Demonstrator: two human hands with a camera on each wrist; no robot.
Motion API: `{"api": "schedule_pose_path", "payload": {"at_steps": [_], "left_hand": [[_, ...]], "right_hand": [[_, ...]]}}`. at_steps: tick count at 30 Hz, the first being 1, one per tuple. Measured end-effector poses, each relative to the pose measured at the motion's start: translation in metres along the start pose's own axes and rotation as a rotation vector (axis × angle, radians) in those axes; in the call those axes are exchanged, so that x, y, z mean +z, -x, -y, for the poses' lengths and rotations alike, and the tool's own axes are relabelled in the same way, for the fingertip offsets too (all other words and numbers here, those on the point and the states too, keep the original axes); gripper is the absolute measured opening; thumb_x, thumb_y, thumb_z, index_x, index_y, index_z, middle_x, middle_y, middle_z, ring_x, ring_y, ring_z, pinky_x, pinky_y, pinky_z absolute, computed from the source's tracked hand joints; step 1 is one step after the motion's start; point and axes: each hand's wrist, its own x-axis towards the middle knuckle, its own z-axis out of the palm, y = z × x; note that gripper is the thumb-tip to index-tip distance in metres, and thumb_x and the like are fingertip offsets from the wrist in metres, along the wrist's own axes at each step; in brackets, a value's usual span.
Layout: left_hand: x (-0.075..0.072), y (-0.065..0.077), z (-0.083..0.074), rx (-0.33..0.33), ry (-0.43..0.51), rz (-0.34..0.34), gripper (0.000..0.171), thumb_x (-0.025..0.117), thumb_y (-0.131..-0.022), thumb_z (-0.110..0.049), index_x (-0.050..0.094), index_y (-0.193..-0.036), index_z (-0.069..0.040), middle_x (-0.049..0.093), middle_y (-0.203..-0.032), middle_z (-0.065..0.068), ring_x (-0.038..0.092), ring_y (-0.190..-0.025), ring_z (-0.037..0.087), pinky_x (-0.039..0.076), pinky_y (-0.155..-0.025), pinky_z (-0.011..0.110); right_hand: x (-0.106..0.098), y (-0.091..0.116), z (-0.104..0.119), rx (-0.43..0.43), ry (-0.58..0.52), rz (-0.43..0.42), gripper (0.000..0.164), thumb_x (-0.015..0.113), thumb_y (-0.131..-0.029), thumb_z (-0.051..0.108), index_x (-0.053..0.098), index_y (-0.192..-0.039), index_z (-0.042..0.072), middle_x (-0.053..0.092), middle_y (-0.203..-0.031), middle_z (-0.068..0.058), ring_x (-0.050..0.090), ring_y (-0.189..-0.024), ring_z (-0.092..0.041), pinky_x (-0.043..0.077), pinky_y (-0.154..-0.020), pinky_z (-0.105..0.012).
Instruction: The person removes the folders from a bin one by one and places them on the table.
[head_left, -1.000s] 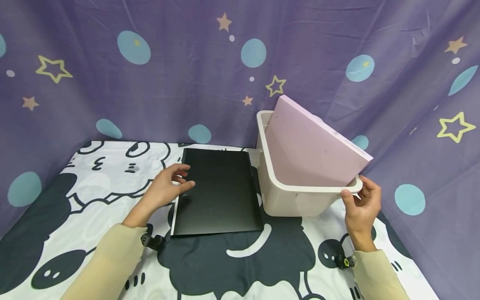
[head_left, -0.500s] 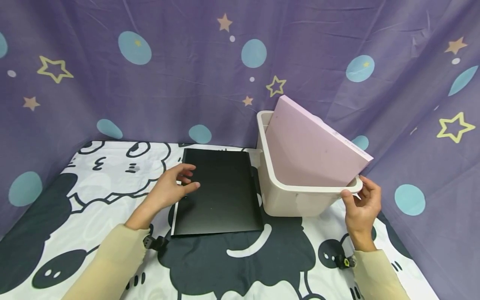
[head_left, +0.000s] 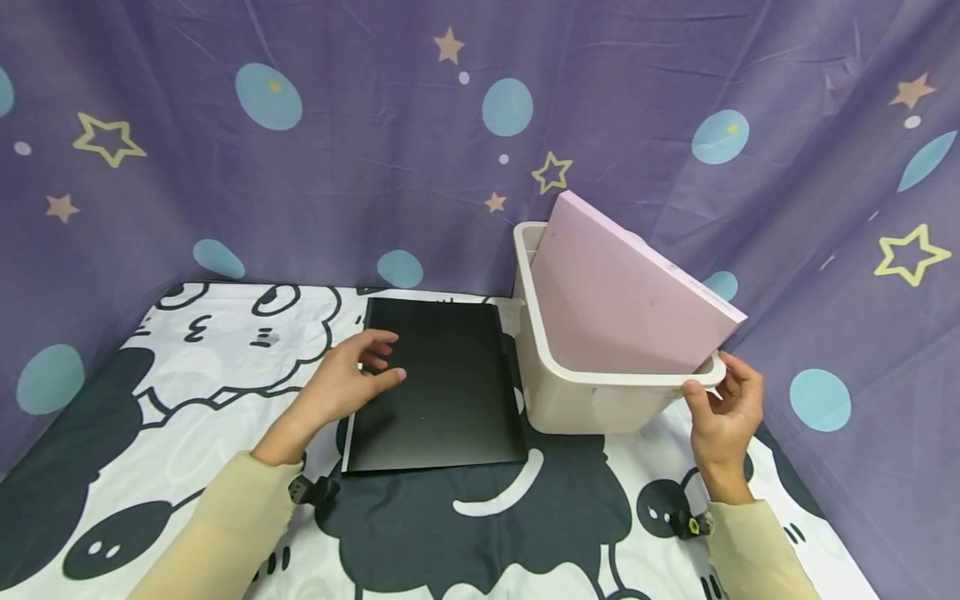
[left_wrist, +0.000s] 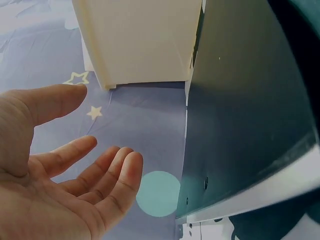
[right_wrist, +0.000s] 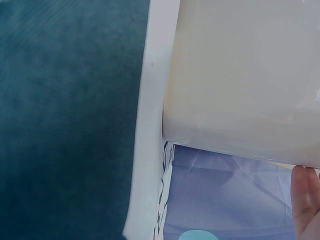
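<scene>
A flat black folder (head_left: 442, 392) with a white strip along its left edge lies on the patterned cloth. Over its left part hovers my left hand (head_left: 345, 375), fingers loosely bent, thumb apart from them and nothing in between; the left wrist view shows the same hand (left_wrist: 75, 170). To the right stands a cream plastic bin (head_left: 600, 404) with a pink flat box (head_left: 622, 300) leaning inside, its upper part above the rim. My right hand (head_left: 723, 421) pinches the bin's front right corner, thumb in front, fingers behind. Only its fingertips (right_wrist: 302, 185) show in the right wrist view.
A purple curtain (head_left: 375, 167) with stars and blue dots hangs behind and at both sides, close to the bin's back. The cloth (head_left: 225, 358) is white with dark cartoon sheep. The bin stands just beside the folder's right edge.
My left hand has drifted slightly to the right, farther over the black folder. The right hand, the bin and the pink box have stayed where they were.
</scene>
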Motion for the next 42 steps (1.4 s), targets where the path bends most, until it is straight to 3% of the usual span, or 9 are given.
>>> {"api": "schedule_pose_path", "payload": {"at_steps": [19, 42], "left_hand": [[0.007, 0.000, -0.013, 0.041, 0.028, 0.045, 0.049, 0.074, -0.083, -0.016, 0.056, -0.127, -0.004, 0.061, -0.112, 0.015, 0.062, -0.095, 0.028, 0.053, -0.079, 0.041], [0.021, -0.011, -0.036, 0.102, 0.040, 0.064, 0.049, 0.075, -0.081, -0.016, 0.057, -0.126, -0.006, 0.061, -0.111, 0.011, 0.062, -0.095, 0.024, 0.053, -0.077, 0.037]], "right_hand": [[0.000, 0.001, 0.000, -0.015, -0.038, -0.007, 0.063, 0.079, -0.075, 0.003, 0.046, -0.125, -0.015, 0.064, -0.105, -0.017, 0.060, -0.083, -0.017, 0.051, -0.068, -0.019], [0.001, 0.000, 0.001, -0.012, -0.058, -0.006, 0.062, 0.078, -0.074, 0.001, 0.046, -0.125, -0.015, 0.064, -0.105, -0.017, 0.060, -0.083, -0.017, 0.051, -0.068, -0.019]]}}
